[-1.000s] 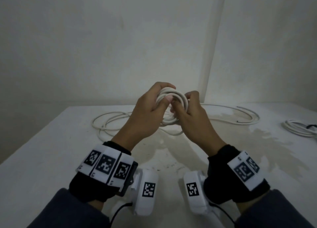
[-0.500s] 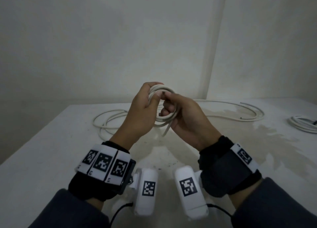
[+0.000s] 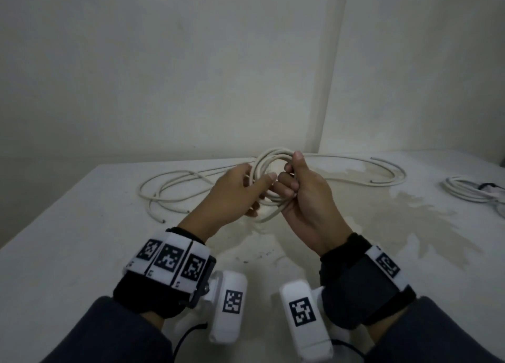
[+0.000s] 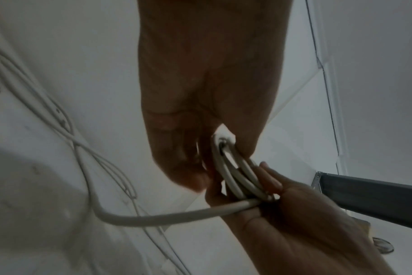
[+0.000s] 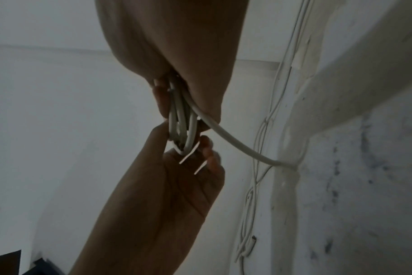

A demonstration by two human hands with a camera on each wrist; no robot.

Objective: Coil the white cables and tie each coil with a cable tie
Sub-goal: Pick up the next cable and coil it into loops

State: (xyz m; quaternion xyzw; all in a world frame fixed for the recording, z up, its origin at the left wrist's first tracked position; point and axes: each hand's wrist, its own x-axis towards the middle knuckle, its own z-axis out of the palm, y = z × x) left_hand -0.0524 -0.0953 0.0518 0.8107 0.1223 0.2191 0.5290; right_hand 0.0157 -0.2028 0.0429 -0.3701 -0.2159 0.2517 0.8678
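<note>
A pale, stained table (image 3: 82, 253) fills the lower half of the head view, set into the corner of two bare off-white walls (image 3: 164, 62); a darker, wet-looking patch spreads across the tabletop to the right of the hands. Above it, the small coil (image 3: 269, 157) of white cable is held up between both hands. The right hand (image 3: 306, 198) has its fingers curled round the right side of the loops, thumb on top, while the left hand (image 3: 232, 196) meets the left side with thumb stretched across the front and fingers behind the strands. A loose cable (image 3: 175, 188) sprawls in wide loops on the table behind the left hand, and its tail runs down from the coil past the right palm. Another cable (image 3: 382, 171) arcs along the back edge. At the far right a finished bundle (image 3: 464, 190) lies partly cut off by the frame, with a dark band on it too small to identify. The wrist views are dim, showing only strands squeezed between fingers; a dark bar (image 4: 369, 197) crosses the left wrist view, unidentifiable.
</note>
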